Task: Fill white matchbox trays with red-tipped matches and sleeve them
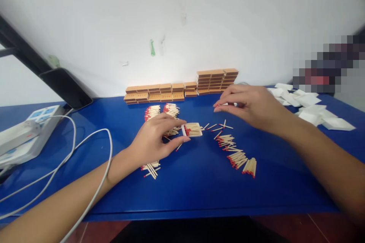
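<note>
Between the thumb and fingertips of my left hand is the end of a small white matchbox tray. Red-headed matches fill the tray, lying side by side. My right hand is raised to the right of it, fingers pinched on at least one match; a red head shows at the fingertips. Loose piles of matches lie on the blue table below that hand. More matches are heaped behind my left hand, partly hidden, and others lie near its wrist.
Orange matchboxes stand in rows along the wall, with a taller stack at their right. Folded white paper pieces are spread at the right. A power strip, white cable and dark phone-like slab occupy the left.
</note>
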A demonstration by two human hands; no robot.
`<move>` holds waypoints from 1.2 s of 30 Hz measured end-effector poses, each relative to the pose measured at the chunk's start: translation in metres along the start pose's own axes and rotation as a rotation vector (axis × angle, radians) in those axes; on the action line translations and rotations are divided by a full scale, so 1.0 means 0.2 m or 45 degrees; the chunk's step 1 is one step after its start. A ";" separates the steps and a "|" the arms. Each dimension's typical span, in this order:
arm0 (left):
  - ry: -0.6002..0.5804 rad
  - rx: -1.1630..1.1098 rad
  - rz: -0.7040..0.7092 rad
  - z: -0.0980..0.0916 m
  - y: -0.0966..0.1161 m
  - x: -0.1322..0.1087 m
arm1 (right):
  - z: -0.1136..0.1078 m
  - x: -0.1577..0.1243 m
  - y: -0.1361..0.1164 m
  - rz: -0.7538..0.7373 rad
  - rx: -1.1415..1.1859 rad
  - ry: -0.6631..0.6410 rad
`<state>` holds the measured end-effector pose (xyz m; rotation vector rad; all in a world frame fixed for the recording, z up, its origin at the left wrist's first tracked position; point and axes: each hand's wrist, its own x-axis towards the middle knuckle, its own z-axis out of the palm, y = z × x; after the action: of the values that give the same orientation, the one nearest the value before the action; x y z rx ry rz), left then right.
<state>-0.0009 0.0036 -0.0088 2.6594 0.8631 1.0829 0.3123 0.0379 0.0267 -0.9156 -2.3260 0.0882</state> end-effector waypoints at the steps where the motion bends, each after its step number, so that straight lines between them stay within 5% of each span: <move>1: 0.002 0.003 -0.002 0.00 0.00 0.00 | -0.01 0.00 0.02 -0.006 -0.018 -0.001; 13: 0.034 -0.010 0.007 -0.01 0.00 0.01 | 0.03 0.00 0.00 -0.064 -0.103 -0.021; 23: -0.007 -0.036 0.002 -0.01 0.00 0.01 | 0.07 -0.02 -0.18 -0.114 0.005 -0.105; 36: -0.024 -0.041 0.006 -0.01 0.01 0.01 | 0.08 -0.02 -0.19 -0.171 -0.010 -0.105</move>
<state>-0.0011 0.0031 -0.0053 2.6426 0.8297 1.0616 0.2834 0.0099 0.0222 -0.7700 -2.4586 0.0622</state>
